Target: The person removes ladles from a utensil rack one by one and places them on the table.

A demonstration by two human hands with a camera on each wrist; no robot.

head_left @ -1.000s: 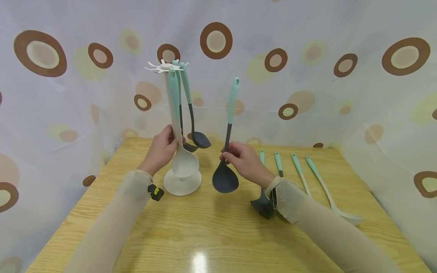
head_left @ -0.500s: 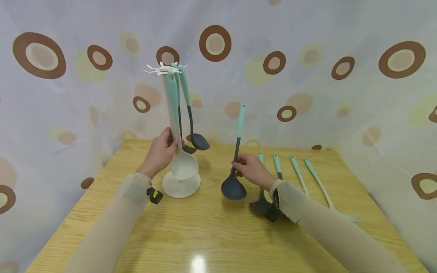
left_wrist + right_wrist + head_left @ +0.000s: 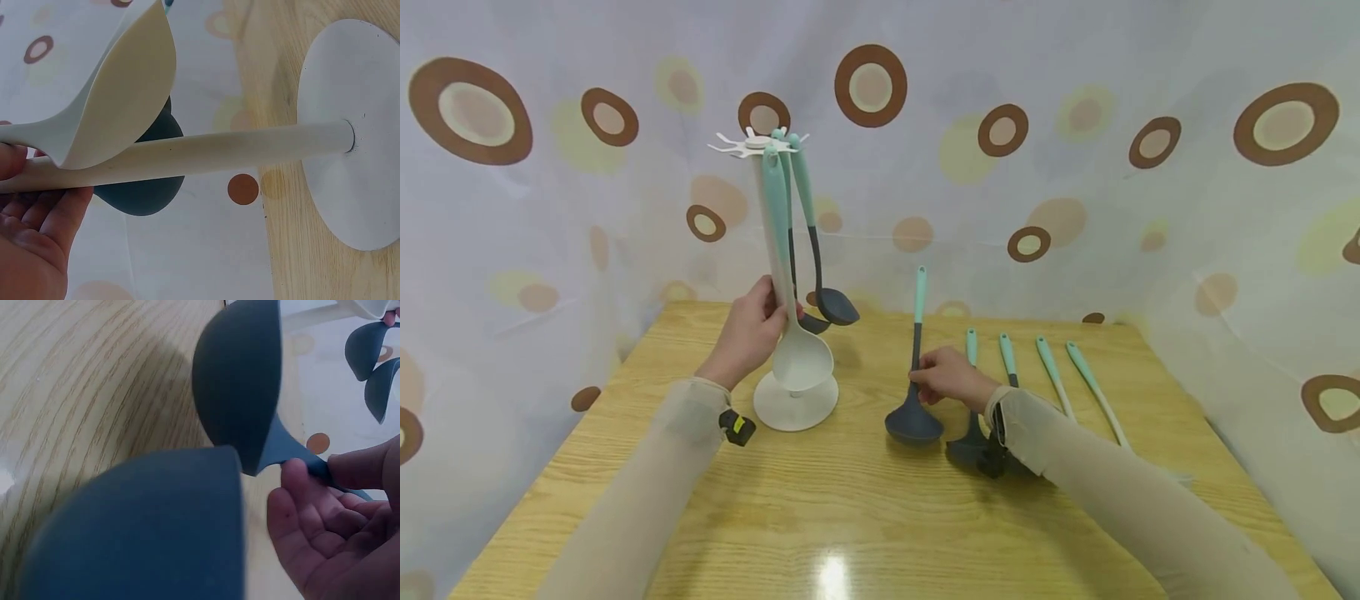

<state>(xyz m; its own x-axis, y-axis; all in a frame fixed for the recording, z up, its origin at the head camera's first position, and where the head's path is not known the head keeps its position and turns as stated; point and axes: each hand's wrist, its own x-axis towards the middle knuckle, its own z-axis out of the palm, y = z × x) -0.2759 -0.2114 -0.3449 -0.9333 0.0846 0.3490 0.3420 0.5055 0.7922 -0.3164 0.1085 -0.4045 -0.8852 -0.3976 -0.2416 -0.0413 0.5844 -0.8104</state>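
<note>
My left hand (image 3: 747, 335) grips the pole (image 3: 250, 150) of a white utensil stand with a round base (image 3: 775, 410). Hanging from the stand's top hooks (image 3: 730, 148) are a white ladle (image 3: 803, 362) in front and two dark ladles (image 3: 838, 307) behind, all with mint handles. To the right, my right hand (image 3: 953, 377) pinches another dark ladle (image 3: 913, 422) by its neck, between thumb and fingers in the right wrist view. Its mint handle points up and away, and its bowl is low over the table.
Right of the held ladle, several more mint-handled utensils lie in a row on the wooden table (image 3: 850, 500); a green handle (image 3: 1081, 362) ends the row. My right forearm hides parts of them. A blurred dark bowl (image 3: 144, 531) is close to the right wrist camera. Patterned cloth surrounds the table.
My right hand has lowered its ladle from upright in the air down toward the table, moving slightly right and away from the stand. The left hand keeps its grip on the pole.
</note>
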